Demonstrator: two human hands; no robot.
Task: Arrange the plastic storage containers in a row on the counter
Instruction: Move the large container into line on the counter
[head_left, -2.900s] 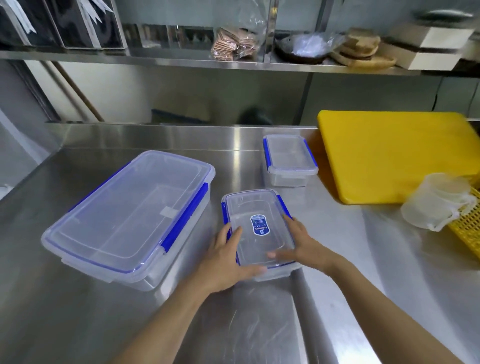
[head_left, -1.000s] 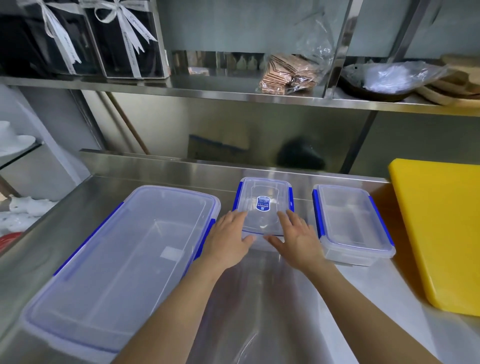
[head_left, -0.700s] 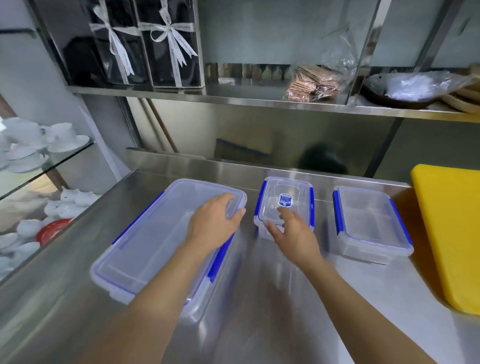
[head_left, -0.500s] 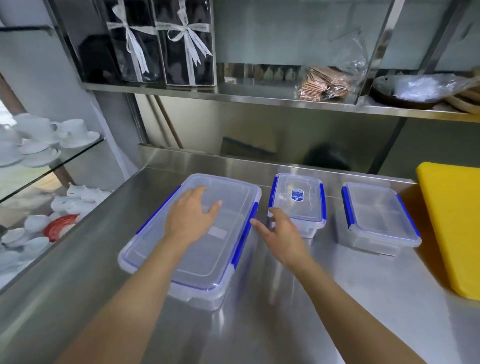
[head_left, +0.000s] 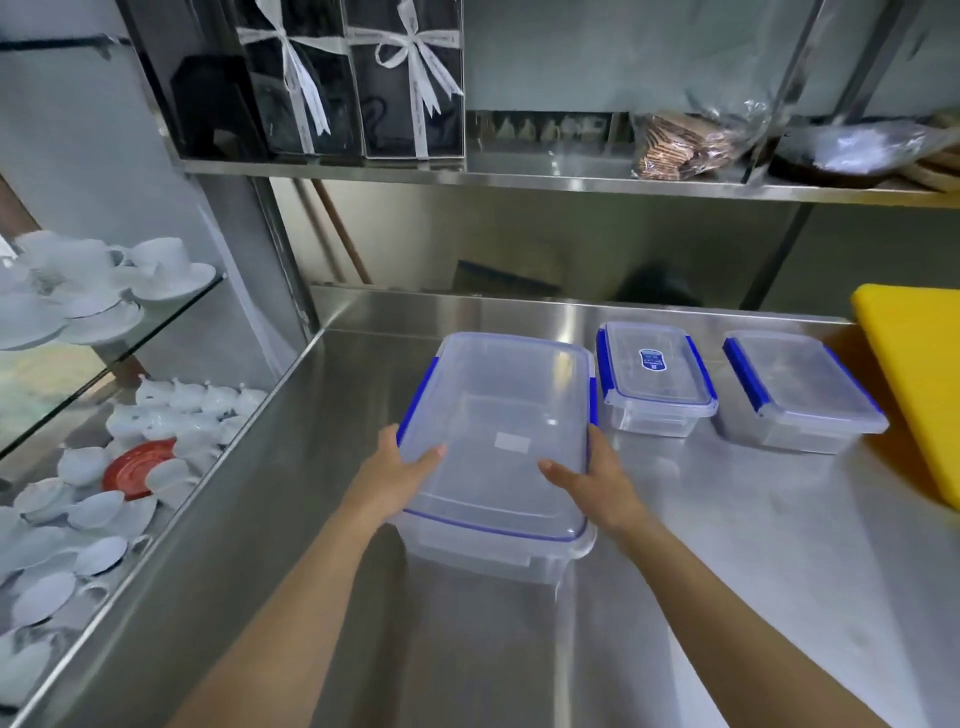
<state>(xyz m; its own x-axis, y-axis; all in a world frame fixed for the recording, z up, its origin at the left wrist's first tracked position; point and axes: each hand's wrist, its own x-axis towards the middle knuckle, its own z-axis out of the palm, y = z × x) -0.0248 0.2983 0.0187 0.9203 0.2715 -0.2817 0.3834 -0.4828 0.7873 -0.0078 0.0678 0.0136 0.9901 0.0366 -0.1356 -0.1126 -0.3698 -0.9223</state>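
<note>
Three clear plastic containers with blue clips stand on the steel counter (head_left: 727, 571). The large container (head_left: 501, 415) is on the left, its long side running away from me. My left hand (head_left: 395, 475) grips its near left edge and my right hand (head_left: 592, 480) grips its near right edge, thumbs on the lid. To its right sits a small container with a blue label (head_left: 652, 376). Further right stands a second small container (head_left: 797, 387), slightly turned. A narrow gap separates each from its neighbour.
A yellow cutting board (head_left: 919, 384) lies at the counter's right edge. A steel shelf (head_left: 571, 182) above carries black ribboned boxes (head_left: 358, 83) and a bag of brown wafers (head_left: 680, 145). Left of the counter, glass shelves hold white cups (head_left: 93, 280) and a red saucer (head_left: 137, 462).
Both hands left the labelled small container at the back of the counter and took hold of the large container. It has been turned from a slant to lie parallel with the small ones.
</note>
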